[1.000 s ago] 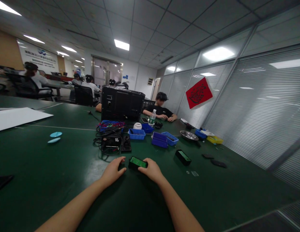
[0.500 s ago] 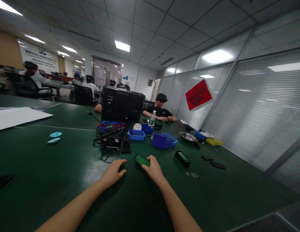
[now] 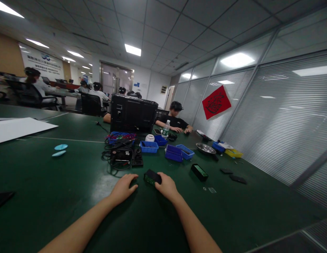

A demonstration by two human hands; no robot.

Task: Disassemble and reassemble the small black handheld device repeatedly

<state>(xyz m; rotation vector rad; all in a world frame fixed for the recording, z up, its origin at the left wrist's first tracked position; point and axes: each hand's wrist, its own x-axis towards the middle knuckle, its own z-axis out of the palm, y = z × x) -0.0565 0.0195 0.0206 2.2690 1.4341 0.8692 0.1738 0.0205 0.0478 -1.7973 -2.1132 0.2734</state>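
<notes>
My right hand (image 3: 166, 186) grips the right end of a small black case with a green circuit board in it (image 3: 151, 176). The case's dark side faces up and the green board shows along its near side. To the left, my left hand (image 3: 123, 189) rests low over the table, fingers apart and holding nothing. A gap separates it from the case. A second black case with a green board (image 3: 199, 172) stands on the table to the right of my right hand.
Behind my hands stand a soldering station (image 3: 121, 154) with cables and several blue bins (image 3: 149, 147). A large black monitor-like panel (image 3: 134, 114) rises behind them. Right lie a metal bowl (image 3: 205, 148), flat black pieces (image 3: 237, 179) and a clear piece (image 3: 212, 190). A person (image 3: 175, 121) sits opposite.
My right hand has turned the case, so the green board that faced up now faces toward me and a dark side is on top. My left hand has not visibly moved.
</notes>
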